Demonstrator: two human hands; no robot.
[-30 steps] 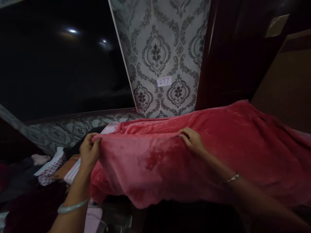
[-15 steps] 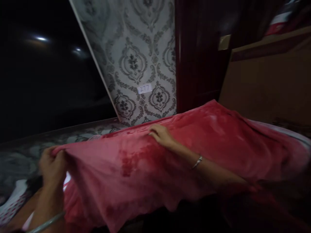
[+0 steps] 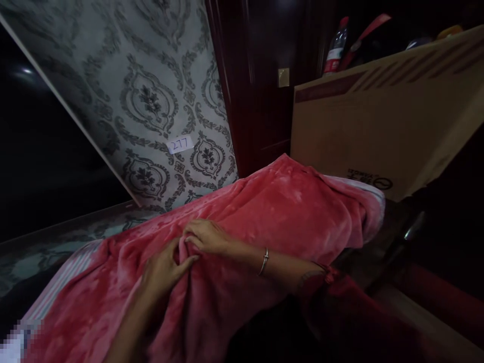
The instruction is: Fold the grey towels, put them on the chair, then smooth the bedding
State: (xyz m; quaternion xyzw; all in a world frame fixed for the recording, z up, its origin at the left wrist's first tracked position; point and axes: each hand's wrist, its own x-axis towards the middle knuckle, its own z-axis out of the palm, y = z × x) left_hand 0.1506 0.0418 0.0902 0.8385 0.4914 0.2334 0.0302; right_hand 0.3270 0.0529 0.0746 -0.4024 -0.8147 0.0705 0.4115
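A plush pink-red blanket (image 3: 287,206) is draped over a raised surface across the middle of the view. My left hand (image 3: 164,269) and my right hand (image 3: 206,236) meet on a fold of it near the centre, both pinching the fabric with closed fingers. A thin bracelet sits on my right wrist. The blanket's lower edge hangs down into the dark in front of me.
A large cardboard box (image 3: 381,121) stands at the right, with a plastic bottle (image 3: 336,48) behind it. A patterned grey wall panel with a "277" label (image 3: 180,144) rises behind the blanket. Dark red wood (image 3: 260,96) stands beside it. A striped cloth edge (image 3: 56,285) shows at the left.
My left hand has moved right along the blanket and joined my right hand, bringing the edge with it. The view has swung to the right, revealing the cardboard box.
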